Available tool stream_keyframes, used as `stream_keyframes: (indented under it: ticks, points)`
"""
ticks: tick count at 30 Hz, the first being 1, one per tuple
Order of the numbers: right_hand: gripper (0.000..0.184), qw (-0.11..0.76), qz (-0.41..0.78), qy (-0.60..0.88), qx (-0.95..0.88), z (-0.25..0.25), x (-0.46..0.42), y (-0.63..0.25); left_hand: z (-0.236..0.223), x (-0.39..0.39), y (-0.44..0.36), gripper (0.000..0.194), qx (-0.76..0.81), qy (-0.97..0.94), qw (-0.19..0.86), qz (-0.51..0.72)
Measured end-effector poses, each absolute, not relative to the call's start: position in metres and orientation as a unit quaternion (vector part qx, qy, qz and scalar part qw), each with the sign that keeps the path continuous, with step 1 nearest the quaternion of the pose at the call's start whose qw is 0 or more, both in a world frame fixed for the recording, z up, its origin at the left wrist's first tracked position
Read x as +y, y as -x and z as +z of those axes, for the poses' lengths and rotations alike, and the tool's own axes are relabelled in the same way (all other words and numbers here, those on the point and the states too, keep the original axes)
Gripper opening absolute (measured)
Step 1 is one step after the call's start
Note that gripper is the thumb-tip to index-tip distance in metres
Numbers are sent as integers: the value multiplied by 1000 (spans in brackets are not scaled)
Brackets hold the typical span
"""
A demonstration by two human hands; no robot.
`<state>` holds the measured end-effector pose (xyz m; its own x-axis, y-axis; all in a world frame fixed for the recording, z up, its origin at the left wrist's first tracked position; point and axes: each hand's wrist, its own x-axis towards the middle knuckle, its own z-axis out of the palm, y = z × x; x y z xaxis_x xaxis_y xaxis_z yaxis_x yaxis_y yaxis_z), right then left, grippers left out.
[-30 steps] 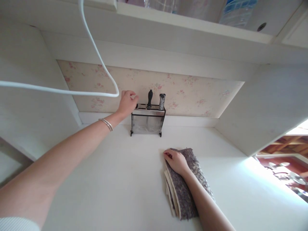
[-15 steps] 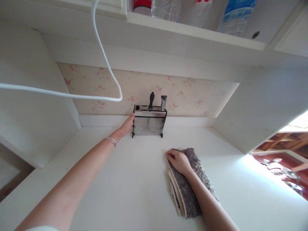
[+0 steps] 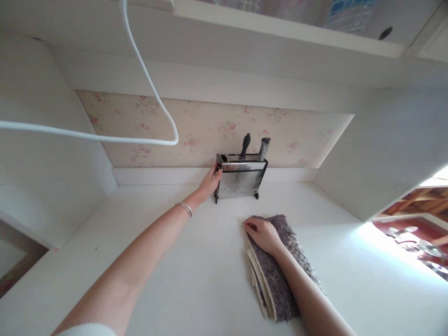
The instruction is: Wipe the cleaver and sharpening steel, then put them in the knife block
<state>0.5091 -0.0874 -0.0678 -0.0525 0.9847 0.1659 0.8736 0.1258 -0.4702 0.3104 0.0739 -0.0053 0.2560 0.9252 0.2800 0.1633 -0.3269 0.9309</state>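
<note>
across the white counter (image 3: 196, 266), below a shelf (image 3: 280, 25) with a bottle (image 3: 350, 16) in it, the folded cloth (image 3: 271, 275) lies where it was. the rack (image 3: 241, 184), near the back, has moved right within the last half second, so it seems to be being shifted with its contents inside. the left hand (image 3: 212, 179) has its grip closed on the rack's left end; the right hand (image 3: 264, 235) rests on the cloth, fingers curled, pinching or not i cannot tell. from the rack stick up a worn handle (image 3: 264, 148) and a slimmer black handle (image 3: 245, 145).
</note>
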Motion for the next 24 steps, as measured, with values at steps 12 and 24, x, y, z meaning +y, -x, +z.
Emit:
stream_keyframes:
  ticks: [12, 24]
  points:
    - [21, 270, 164, 622, -716, -69, -89, -513, -6, 88, -418, 46, 373, -691, 413, 462]
    - [29, 278, 103, 642, -707, -48, -112, -534, 3, -25, -350, 26, 421, -647, 476, 420]
